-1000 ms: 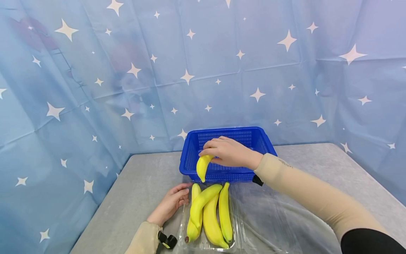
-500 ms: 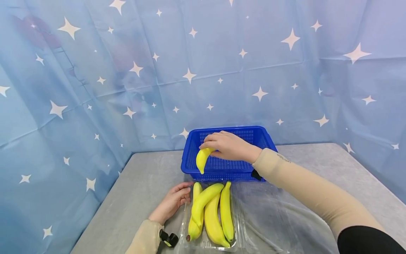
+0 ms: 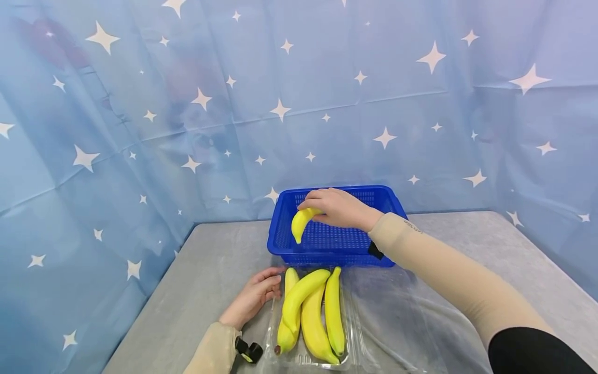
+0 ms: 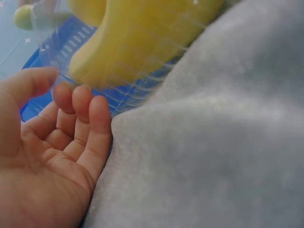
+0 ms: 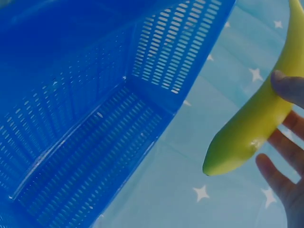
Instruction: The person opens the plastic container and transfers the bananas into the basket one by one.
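Note:
My right hand (image 3: 338, 208) grips a yellow banana (image 3: 303, 223) over the blue basket (image 3: 275, 228), its lower tip hanging down. The right wrist view shows the thumb on one side of that banana (image 5: 251, 128) and fingers on the other. A clear plastic container (image 3: 347, 363) in front of the basket holds several bananas (image 3: 313, 327), one lying across others. At its far left corner, my left hand (image 3: 254, 296) holds the wall with thumb and fingertips. The left wrist view shows this hand (image 4: 61, 142) below the ribbed plastic, fingers bent; the thumb's contact is blurred.
The container's transparent lid (image 3: 392, 322) lies spread to its right on the grey tabletop (image 3: 187, 291). Behind the basket hangs a blue cloth with white stars (image 3: 327, 145). The basket's slotted floor (image 5: 90, 152) shows in the right wrist view.
My right hand has carried the banana up and away from me, from the basket's near rim to over its interior. The left hand and the container's bananas have kept their places.

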`<action>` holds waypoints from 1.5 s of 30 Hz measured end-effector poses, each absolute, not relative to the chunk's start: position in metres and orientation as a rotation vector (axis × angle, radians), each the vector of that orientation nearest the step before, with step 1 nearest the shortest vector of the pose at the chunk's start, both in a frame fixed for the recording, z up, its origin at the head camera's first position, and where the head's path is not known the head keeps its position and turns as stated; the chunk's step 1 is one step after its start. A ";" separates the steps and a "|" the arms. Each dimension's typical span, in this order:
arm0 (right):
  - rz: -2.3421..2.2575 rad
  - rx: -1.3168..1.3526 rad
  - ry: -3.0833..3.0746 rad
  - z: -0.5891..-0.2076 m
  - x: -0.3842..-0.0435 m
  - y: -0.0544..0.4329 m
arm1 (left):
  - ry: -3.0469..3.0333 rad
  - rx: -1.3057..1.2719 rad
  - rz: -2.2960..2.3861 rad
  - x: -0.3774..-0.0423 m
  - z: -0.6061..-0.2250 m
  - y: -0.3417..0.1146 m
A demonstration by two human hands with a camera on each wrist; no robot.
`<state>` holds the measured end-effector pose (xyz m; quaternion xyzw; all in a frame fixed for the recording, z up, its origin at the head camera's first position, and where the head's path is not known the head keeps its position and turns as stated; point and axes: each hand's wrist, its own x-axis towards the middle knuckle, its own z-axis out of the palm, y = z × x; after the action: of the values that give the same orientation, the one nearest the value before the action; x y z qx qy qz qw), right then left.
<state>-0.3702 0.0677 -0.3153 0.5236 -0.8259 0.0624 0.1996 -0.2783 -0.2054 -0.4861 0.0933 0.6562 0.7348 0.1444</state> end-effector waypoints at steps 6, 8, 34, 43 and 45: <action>0.206 1.428 -2.366 -0.317 -0.379 0.069 | 1.884 0.254 2.120 -0.279 -0.485 -0.204; 0.211 1.428 -2.366 -0.317 -0.382 0.068 | 1.883 0.258 2.120 -0.279 -0.485 -0.203; 0.177 1.370 -2.449 -0.322 -0.402 0.058 | 1.899 0.275 2.132 -0.281 -0.490 -0.203; 0.177 1.343 -2.474 -0.330 -0.411 0.058 | 1.903 0.284 2.123 -0.280 -0.490 -0.204; 0.171 1.340 -2.481 -0.331 -0.413 0.057 | 1.901 0.294 2.124 -0.280 -0.490 -0.205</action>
<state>-0.4126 0.0571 -0.3307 0.4683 -0.8673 0.0596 0.1577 -0.2803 -0.2049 -0.4902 0.1018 0.6571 0.7341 0.1378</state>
